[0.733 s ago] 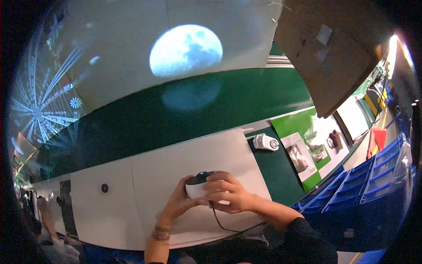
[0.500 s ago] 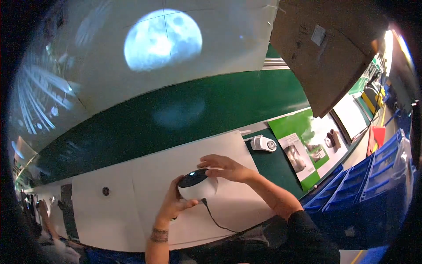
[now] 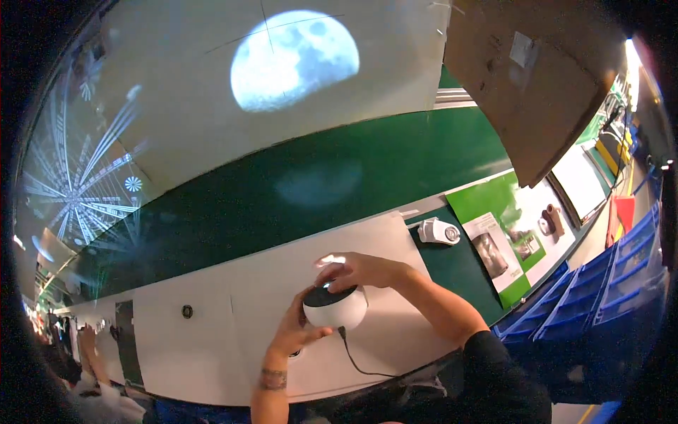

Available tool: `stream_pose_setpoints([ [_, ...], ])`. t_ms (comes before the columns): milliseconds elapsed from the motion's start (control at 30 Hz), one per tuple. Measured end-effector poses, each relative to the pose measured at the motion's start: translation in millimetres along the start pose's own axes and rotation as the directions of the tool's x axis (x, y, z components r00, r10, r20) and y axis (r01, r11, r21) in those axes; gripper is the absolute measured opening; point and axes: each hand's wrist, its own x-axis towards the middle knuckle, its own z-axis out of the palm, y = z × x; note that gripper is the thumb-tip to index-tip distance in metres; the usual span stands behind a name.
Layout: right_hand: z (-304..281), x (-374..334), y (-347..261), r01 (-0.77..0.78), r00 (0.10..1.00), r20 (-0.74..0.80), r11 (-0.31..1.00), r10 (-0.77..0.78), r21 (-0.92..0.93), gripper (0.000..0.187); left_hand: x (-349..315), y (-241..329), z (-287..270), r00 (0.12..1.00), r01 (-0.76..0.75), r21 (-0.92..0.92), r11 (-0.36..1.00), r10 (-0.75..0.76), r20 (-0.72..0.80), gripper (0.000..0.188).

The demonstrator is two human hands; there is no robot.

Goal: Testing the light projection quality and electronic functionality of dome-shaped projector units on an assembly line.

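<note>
Two hands grip the projector point(image 3: 335, 308): left hand point(image 3: 295, 332) cupping its side, right hand point(image 3: 357, 271) fingers curled over its top.

This looks like a workshop or factory. The hands work at a long white bench point(image 3: 212, 339) with a green mat point(image 3: 459, 268). Blue bins point(image 3: 600, 297) are stacked to the right of the hands. A moon picture point(image 3: 293, 60) shines on the wall above.

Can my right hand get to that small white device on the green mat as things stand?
Probably yes. The right hand rests on the round projector, and the white device lies just beyond on the green mat, with nothing between them.
</note>
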Motion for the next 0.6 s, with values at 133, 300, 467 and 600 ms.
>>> stream_pose_setpoints([
  [133,7.2,-1.8,-4.3,-0.045,0.998,-0.036,0.995,0.042,-0.088,0.056,-0.4,-0.3,1.4,1.0,-0.001,-0.018,1.0,0.002,0.006,0.112],
  [300,4.4,-3.2,-4.0,0.024,1.0,-0.002,0.999,-0.024,0.046,0.053,0.0,-1.0,2.0,0.999,-0.034,-0.016,0.999,0.034,-0.004,0.112],
  [467,-0.4,-1.9,0.7,0.002,1.0,-0.01,0.977,-0.005,-0.215,0.055,-2.7,0.6,5.9,1.0,-0.024,-0.057,0.998,0.024,-0.014,0.111],
  [600,-4.6,-1.4,1.4,-0.039,0.999,0.024,0.997,0.037,0.069,0.053,-4.7,2.0,10.5,0.999,-0.016,-0.046,0.999,0.014,-0.05,0.111],
])
